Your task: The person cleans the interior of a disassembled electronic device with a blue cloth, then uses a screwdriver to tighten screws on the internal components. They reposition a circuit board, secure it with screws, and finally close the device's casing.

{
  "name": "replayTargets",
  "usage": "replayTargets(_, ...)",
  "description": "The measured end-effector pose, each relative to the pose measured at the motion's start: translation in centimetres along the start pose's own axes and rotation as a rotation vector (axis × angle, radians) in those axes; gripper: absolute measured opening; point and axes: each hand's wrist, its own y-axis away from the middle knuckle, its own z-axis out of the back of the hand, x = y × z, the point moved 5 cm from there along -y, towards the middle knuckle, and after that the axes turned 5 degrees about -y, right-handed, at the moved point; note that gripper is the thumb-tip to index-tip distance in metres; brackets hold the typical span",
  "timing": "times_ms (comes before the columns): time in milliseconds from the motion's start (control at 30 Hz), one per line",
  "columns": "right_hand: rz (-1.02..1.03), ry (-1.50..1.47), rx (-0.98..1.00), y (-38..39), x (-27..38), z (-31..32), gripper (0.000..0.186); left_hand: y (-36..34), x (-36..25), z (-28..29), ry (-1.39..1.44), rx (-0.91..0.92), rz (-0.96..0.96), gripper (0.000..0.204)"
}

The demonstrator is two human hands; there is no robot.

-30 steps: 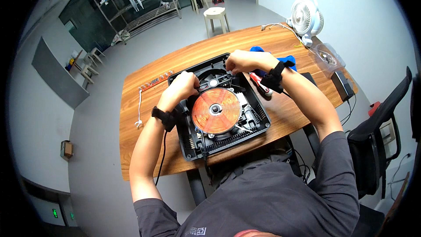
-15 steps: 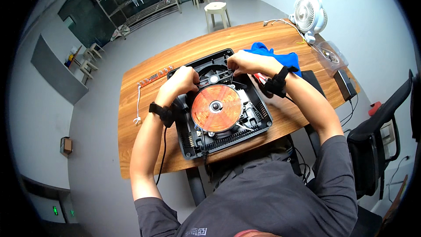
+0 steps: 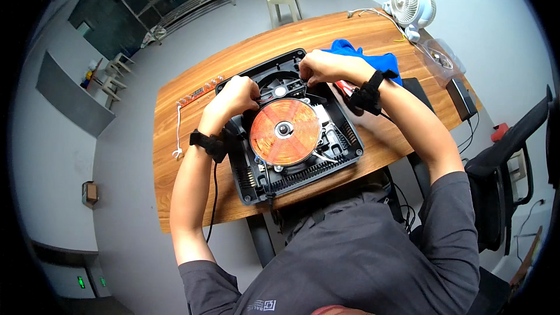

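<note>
While my left hand (image 3: 236,94) and right hand (image 3: 319,68) curl beyond the coil (image 3: 284,145), can't tell grip; fan (image 3: 280,91) seems light, stiff: hold edges.

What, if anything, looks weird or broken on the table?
The black case lies open, odd because its copper-coloured coil would usually be covered. The blue cloth to its right lies crumpled. I see no spill or clear damage.

The table (image 3: 166,140) carries 1 housing (image 3: 303,177), 1 cloth (image 3: 376,64), 1 orange strip (image 3: 200,91).
</note>
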Motion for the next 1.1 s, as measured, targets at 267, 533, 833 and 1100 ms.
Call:
replayTargets(267,0.003,-0.002,-0.017,0.1,0.5,-0.1,0.023,0.0,0.3,-0.1,0.034,0.001,0.036,0.03)
replayTargets(533,-0.005,0.019,0.018,-0.1,0.6,0.1,0.022,0.1,1.3,-0.1,0.087,0.012,-0.023,0.029)
replayTargets(833,0.025,0.034,0.016,-0.2,0.8,-0.2,0.022,2.3,3.2,0.8,0.214,-0.04,-0.142,0.021)
replayTargets(1100,0.033,0.052,0.019,-0.2,0.6,0.0,0.023,4.5,3.3,0.8,0.22,-0.064,-0.061,0.012)
